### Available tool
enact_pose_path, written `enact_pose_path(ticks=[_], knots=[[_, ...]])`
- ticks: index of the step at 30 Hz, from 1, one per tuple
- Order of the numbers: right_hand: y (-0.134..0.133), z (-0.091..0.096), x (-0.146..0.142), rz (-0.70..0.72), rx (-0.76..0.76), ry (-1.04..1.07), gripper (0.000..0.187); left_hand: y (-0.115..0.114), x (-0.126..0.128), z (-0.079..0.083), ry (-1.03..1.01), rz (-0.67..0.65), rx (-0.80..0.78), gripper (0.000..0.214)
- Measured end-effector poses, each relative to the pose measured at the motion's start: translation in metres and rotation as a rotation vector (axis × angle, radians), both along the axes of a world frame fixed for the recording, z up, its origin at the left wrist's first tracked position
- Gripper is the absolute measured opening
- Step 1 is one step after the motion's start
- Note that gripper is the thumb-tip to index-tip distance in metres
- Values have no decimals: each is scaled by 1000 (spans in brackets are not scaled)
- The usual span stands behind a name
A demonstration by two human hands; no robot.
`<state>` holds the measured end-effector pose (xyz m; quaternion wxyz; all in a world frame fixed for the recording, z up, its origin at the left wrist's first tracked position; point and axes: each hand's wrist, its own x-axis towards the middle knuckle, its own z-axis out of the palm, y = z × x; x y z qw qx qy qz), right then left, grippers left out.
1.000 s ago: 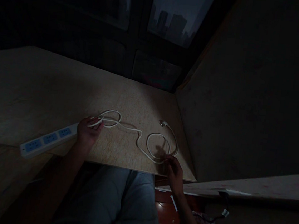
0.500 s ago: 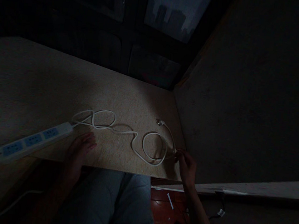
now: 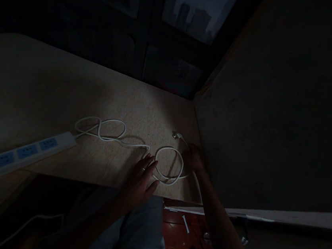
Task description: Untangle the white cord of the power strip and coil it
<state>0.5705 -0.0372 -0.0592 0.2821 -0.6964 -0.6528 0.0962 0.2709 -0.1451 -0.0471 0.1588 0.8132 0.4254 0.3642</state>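
A white power strip (image 3: 27, 151) with blue sockets lies at the left on a pale board (image 3: 76, 94). Its white cord (image 3: 116, 139) runs right in loops to a plug (image 3: 177, 135) near the right wall. My left hand (image 3: 141, 177) lies open, fingers stretched flat, touching the left side of the right-hand loop (image 3: 169, 163). My right hand (image 3: 194, 158) rests on the cord between that loop and the plug. It is dark and its fingers are hard to make out.
A tall panel (image 3: 276, 105) stands upright along the board's right edge. A dark window (image 3: 196, 12) with city buildings is behind. Below the board's front edge are my knees (image 3: 138, 233) and a reddish floor (image 3: 180, 238) with small scraps and another cord (image 3: 29, 223).
My left hand let go of the cord near the strip and moved right to the right-hand loop. My right hand moved from the loop's near side up toward the plug.
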Motion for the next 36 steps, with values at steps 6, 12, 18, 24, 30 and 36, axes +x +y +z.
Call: enact_pose_path(ticks=[6,12,18,24,30,36], knots=[[-15,-9,-4,-25,42,20,38,22,9,-17,134,-30,69,54],[-23,-8,-1,-17,130,164,42,25,15,-15,229,7,57,56],[-25,-3,-1,-1,174,340,35,24,13,-14,202,8,30,62],[-32,6,-6,-45,106,520,45,25,9,-11,190,-45,24,54],[-32,41,-21,33,-23,604,45,26,6,-10,136,-110,2,53],[-4,85,-51,540,-340,480,32,27,8,-24,-95,3,-139,80]])
